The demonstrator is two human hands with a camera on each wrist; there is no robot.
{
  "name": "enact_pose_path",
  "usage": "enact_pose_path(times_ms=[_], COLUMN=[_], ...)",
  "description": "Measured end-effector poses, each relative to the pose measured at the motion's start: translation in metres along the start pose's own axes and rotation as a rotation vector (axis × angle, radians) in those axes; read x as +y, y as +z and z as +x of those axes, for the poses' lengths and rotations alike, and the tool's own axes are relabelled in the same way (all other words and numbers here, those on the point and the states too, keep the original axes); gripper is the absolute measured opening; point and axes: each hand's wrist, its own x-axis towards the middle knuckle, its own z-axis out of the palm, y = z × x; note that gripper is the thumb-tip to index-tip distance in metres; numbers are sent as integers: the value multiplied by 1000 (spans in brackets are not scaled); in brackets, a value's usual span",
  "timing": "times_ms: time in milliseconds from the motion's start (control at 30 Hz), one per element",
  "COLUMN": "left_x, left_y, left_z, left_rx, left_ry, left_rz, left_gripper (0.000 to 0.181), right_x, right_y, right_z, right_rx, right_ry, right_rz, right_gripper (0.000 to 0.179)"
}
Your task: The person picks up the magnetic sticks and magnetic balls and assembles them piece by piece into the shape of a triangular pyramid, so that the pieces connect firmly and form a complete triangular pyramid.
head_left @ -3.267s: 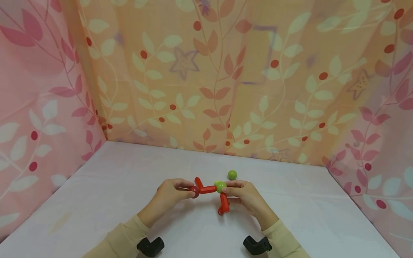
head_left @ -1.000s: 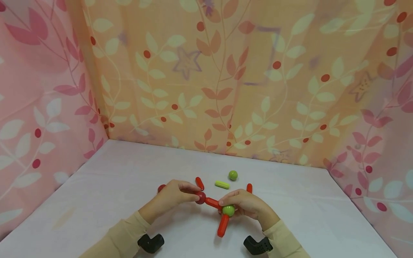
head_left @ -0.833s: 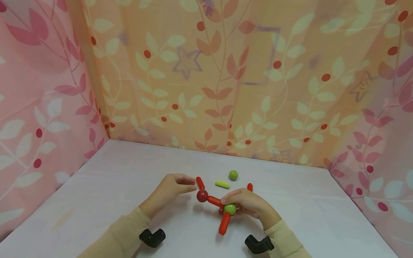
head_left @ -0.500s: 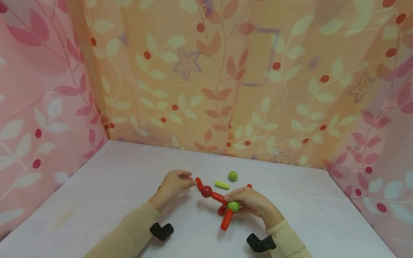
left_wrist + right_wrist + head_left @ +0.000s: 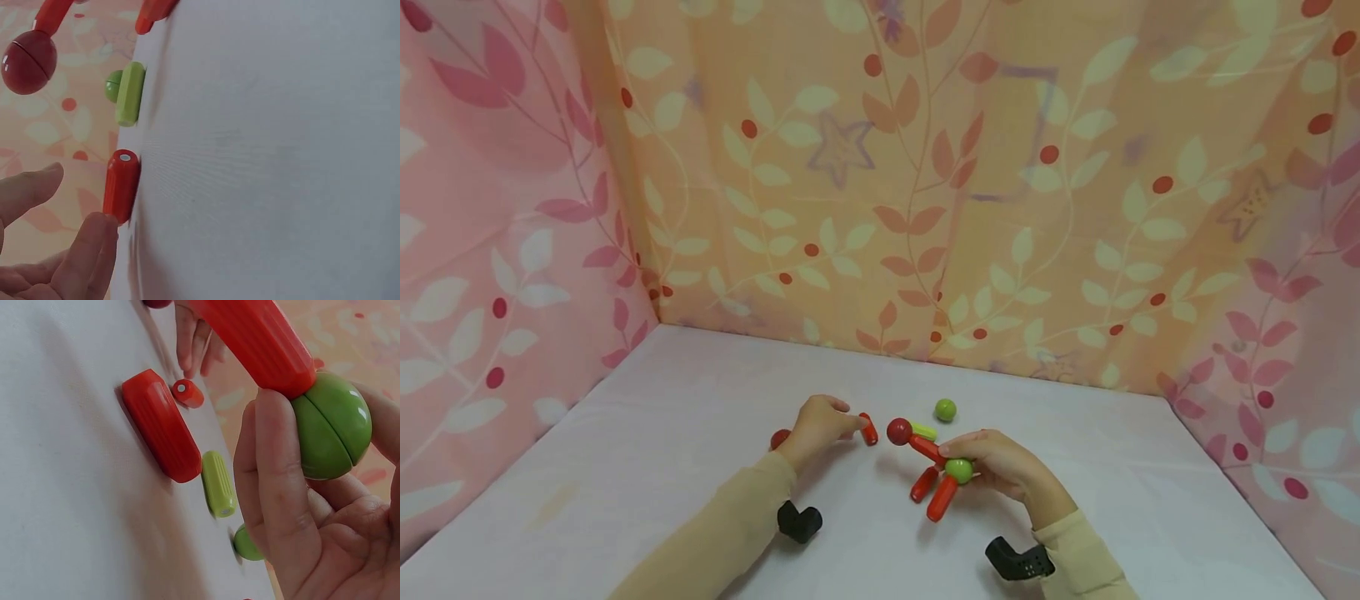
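My right hand (image 5: 1003, 467) pinches a green ball (image 5: 331, 428) between thumb and fingers. Joined to this ball are a red ridged rod (image 5: 942, 498) pointing towards me and another red rod (image 5: 927, 448), which carries a dark red ball (image 5: 898, 432) at its far end. These joined toy pieces hang above the table. My left hand (image 5: 816, 429) is at a loose red rod (image 5: 122, 187) on the cloth; its fingertips touch the rod's near end, while the thumb stands apart from it.
A lime rod (image 5: 130, 94) and a second green ball (image 5: 945, 410) lie behind the joined pieces. Below them, a red rod (image 5: 162, 425) rests on the white tabletop (image 5: 715, 375). Another dark red ball (image 5: 780, 437) is partly hidden by my left wrist. Patterned curtains (image 5: 880, 167) surround the table.
My left hand has let go of the dark red ball and reached the loose red rod. My right hand has swung the joined pieces rightward and away from me.
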Motion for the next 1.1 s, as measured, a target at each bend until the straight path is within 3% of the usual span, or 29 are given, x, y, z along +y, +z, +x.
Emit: enact_pose_path(times_ms=[267,500,667,900,1100], left_x=[-4,0,3,5,2], left_y=[8,18,22,22,14], left_z=[11,19,20,20,17], left_rx=[10,29,41,-12,-84], left_ry=[4,3,40,136,149], left_rz=[99,149,210,292,281], left_gripper=[30,30,31,26,14], right_x=[1,0,0,3,3], right_y=[-3,-3,-3,-5,-6], right_z=[0,1,0,0,1], right_rx=[-8,0,-6,6,17], right_ry=[-1,7,4,0,-4], right_rz=[18,16,21,26,20], right_gripper=[30,31,32,33,33])
